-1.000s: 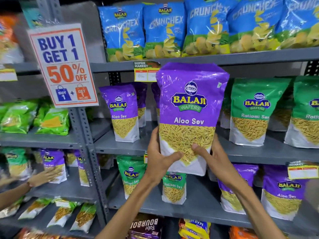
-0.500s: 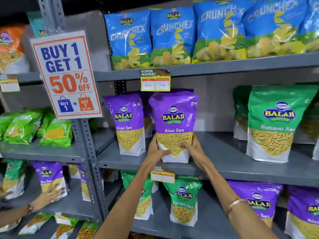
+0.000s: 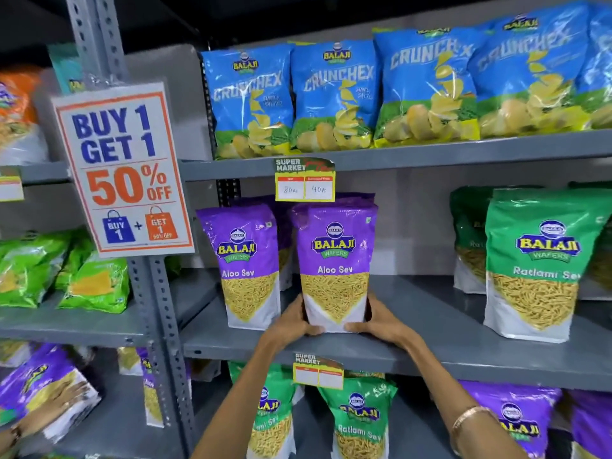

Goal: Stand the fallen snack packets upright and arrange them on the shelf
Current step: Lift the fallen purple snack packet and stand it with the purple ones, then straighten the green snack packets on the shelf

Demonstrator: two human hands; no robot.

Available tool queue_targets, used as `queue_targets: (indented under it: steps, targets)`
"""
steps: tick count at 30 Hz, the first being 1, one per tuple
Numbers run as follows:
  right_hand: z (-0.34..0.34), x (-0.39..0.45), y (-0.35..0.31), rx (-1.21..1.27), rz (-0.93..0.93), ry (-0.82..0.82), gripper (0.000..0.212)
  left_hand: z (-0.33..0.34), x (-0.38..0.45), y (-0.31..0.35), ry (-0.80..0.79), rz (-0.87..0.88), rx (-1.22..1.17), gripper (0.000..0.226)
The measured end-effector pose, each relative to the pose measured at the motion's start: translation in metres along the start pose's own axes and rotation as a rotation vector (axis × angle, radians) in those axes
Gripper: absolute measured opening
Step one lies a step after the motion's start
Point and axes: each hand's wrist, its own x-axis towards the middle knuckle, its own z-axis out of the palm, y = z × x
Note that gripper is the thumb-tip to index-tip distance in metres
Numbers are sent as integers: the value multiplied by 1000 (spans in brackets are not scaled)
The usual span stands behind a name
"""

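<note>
Far to the left of your hands, green bags (image 3: 89, 286) lie slumped on the neighbouring shelf, and above them a sale sign (image 3: 124, 170) hangs on the grey upright post (image 3: 155, 293). Down at the lower left, another person's hand (image 3: 56, 402) rests on a purple bag lying tilted there.

Just left of your left hand (image 3: 293, 323), a purple packet (image 3: 246, 266) stands upright on the middle shelf (image 3: 430, 356), close beside the one you hold but with a thin gap between them. More purple packets sit behind both.

Your left hand grips the lower left corner of the held purple packet (image 3: 334, 266), thumb across the white front, fingers wrapped behind. The packet stands upright with its base on the shelf, near the front edge. Directly above it a yellow price tag (image 3: 304, 180) hangs from the upper shelf, overlapping the packet's top edge.

Your right hand (image 3: 381, 321) clasps the lower right corner in the same way, thumb lying along the bottom front. Both forearms reach up from below, and a thin bracelet (image 3: 470, 417) circles your right wrist.

To the right of your right hand the shelf is bare for a stretch, then a green packet (image 3: 533, 263) stands upright, well apart. Blue chip bags (image 3: 334, 97) line the shelf overhead.
</note>
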Motion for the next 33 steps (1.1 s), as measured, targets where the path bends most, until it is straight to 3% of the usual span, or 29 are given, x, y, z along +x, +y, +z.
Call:
queue_targets:
  steps: [9,13,16,19,21,23,24,26,27,30,33]
  targets:
    - [10,-18,-4,-23,10,103,87,4,7,-11,-17,-19,-62,87]
    - [10,-18,-4,-49,24,111,88,6,6,-12,-9,-15,-29,98]
    - [9,-21,-9,-44,38,128,101,4,7,-12,-7,-26,-58,92]
    - [7,-35,-8,32,64,155,120,7,2,-14,115,-16,-77,111]
    - [7,-62,-10,-11,32,237,106,23,-22,-1,372,28,-78,101]
    - [4,-99,-11,-48,-62,361,66,54,-54,22,633,180,-99,72]
    - [1,-119,-10,-53,-107,434,45,74,-69,34,672,249,-138,59]
    - [-13,-156,-3,-70,-143,551,16,117,-84,55,611,345,-219,48]
    - [-24,-173,2,-85,-140,577,12,140,-86,65,543,362,-254,45]
    - [-74,-210,16,-171,-74,570,25,205,-74,93,373,369,-271,39]
    - [-138,-233,29,-224,-72,598,18,262,-51,119,240,333,-302,55]
